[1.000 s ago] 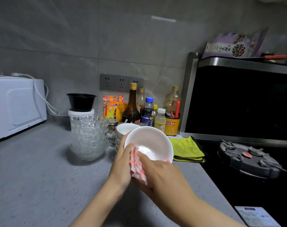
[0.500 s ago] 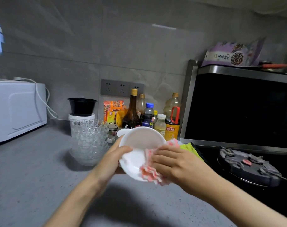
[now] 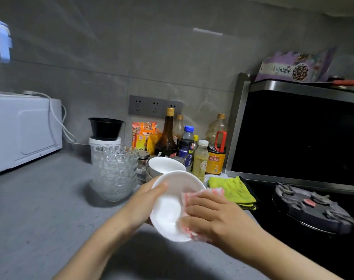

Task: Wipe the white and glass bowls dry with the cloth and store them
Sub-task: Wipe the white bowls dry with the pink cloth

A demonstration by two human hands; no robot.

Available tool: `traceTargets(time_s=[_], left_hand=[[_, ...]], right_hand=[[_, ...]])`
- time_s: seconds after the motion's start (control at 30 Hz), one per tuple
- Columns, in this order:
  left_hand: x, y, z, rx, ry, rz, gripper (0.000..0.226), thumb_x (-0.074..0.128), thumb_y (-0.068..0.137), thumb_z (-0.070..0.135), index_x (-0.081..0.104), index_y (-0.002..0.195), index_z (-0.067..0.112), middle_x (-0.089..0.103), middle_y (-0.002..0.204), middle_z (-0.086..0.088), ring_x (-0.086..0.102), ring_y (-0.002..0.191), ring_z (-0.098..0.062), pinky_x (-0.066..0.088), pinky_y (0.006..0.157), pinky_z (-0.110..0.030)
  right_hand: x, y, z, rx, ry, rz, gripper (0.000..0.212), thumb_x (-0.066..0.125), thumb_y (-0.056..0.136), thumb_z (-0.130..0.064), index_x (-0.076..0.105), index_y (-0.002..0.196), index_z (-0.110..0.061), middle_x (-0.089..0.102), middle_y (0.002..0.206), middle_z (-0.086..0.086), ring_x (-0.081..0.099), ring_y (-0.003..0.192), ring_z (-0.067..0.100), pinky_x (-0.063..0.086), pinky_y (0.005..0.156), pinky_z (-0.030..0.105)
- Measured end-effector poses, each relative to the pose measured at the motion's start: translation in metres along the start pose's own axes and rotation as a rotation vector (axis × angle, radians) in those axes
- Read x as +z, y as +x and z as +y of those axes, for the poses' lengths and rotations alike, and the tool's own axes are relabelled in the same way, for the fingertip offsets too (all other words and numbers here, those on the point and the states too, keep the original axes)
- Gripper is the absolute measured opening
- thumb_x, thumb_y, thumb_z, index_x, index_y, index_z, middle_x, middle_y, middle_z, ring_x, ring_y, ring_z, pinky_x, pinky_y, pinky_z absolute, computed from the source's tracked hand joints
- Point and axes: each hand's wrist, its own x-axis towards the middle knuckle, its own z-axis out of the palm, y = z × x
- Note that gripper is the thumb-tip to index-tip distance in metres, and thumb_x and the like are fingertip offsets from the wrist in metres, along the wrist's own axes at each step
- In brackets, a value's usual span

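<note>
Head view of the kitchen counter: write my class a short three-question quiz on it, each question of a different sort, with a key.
1. True or false: the left hand grips the white bowl that is being wiped.
2. Which presses the pink-and-white cloth into that bowl? A the right hand; B the left hand; C neither hand.
3. Short answer: what colour is the folded cloth lying on the counter behind the right hand?

Key: 1 true; 2 A; 3 yellow-green.
</note>
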Motion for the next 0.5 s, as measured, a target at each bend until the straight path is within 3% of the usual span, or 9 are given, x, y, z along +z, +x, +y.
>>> traceTargets(time_s=[0.03, 0.1, 0.13, 0.2, 0.27, 0.33, 0.4, 0.5], left_hand=[[-0.003, 0.000, 0.006, -0.026, 0.042, -0.068, 0.024, 0.039, 0.100, 0.014, 0.060, 0.100, 0.026, 0.068, 0.087, 0.003, 0.064, 0.062, 0.003, 0.045, 0.049, -0.011], [-0.007, 0.003, 0.007, -0.032, 0.059, -0.107, 0.024, 0.043, 0.098, 0.015, 0.060, 0.102, 0.030, 0.070, 0.088, 0.003, 0.066, 0.067, -0.001, 0.047, 0.053, -0.014], [-0.005, 0.004, 0.005, -0.023, 0.023, -0.086, 0.022, 0.048, 0.095, 0.017, 0.061, 0.105, 0.033, 0.071, 0.091, 0.001, 0.067, 0.075, -0.007, 0.050, 0.058, -0.019], [0.009, 0.002, -0.005, -0.018, -0.154, 0.006, 0.029, 0.057, 0.087, 0.018, 0.060, 0.111, 0.033, 0.071, 0.097, -0.004, 0.066, 0.085, -0.019, 0.053, 0.062, -0.030], [0.027, 0.002, -0.019, -0.044, -0.325, 0.173, 0.030, 0.053, 0.090, 0.019, 0.060, 0.118, 0.026, 0.069, 0.106, -0.010, 0.064, 0.091, -0.024, 0.052, 0.057, -0.028], [0.038, 0.002, -0.025, -0.089, -0.365, 0.268, 0.031, 0.045, 0.095, 0.027, 0.059, 0.121, 0.019, 0.067, 0.110, -0.012, 0.064, 0.095, -0.026, 0.049, 0.051, -0.024], [0.035, 0.004, -0.024, -0.129, -0.306, 0.251, 0.033, 0.041, 0.097, 0.033, 0.060, 0.120, 0.018, 0.068, 0.104, -0.010, 0.066, 0.086, -0.023, 0.049, 0.050, -0.022], [0.017, 0.006, -0.016, -0.086, -0.164, 0.191, 0.030, 0.038, 0.099, 0.032, 0.060, 0.115, 0.022, 0.068, 0.103, -0.006, 0.065, 0.094, -0.022, 0.051, 0.067, -0.029]], right_hand=[[-0.004, -0.002, 0.005, -0.034, -0.033, -0.017, 0.031, 0.044, 0.094, -0.033, 0.072, 0.099, -0.022, 0.070, 0.100, -0.006, 0.064, 0.100, 0.017, 0.035, 0.103, 0.029], [-0.009, -0.001, 0.010, -0.039, -0.074, -0.007, 0.027, 0.047, 0.090, -0.027, 0.072, 0.094, -0.020, 0.071, 0.098, -0.004, 0.066, 0.097, 0.018, 0.036, 0.102, 0.030], [-0.010, 0.003, 0.007, -0.011, -0.071, 0.005, 0.026, 0.047, 0.088, -0.025, 0.073, 0.092, -0.020, 0.071, 0.095, -0.005, 0.067, 0.092, 0.017, 0.041, 0.096, 0.030], [-0.012, 0.012, -0.003, 0.105, -0.018, 0.050, 0.024, 0.050, 0.085, -0.027, 0.073, 0.087, -0.022, 0.072, 0.084, -0.008, 0.069, 0.075, 0.014, 0.050, 0.071, 0.026], [-0.006, 0.022, -0.018, 0.236, 0.014, 0.087, 0.018, 0.059, 0.077, -0.028, 0.072, 0.088, -0.025, 0.069, 0.070, -0.013, 0.064, 0.057, 0.010, 0.039, 0.051, 0.024], [0.000, 0.028, -0.032, 0.362, 0.038, 0.082, 0.027, 0.059, 0.075, -0.030, 0.066, 0.101, -0.027, 0.064, 0.062, -0.014, 0.059, 0.051, 0.009, 0.032, 0.044, 0.025], [-0.003, 0.023, -0.037, 0.438, 0.132, 0.050, 0.035, 0.060, 0.077, -0.043, 0.053, 0.109, -0.031, 0.064, 0.072, -0.016, 0.060, 0.062, 0.006, 0.039, 0.045, 0.023], [-0.020, 0.003, -0.027, 0.377, 0.294, -0.115, 0.044, 0.054, 0.081, -0.061, 0.052, 0.116, -0.035, 0.063, 0.105, -0.018, 0.058, 0.092, 0.002, 0.050, 0.073, 0.017]])
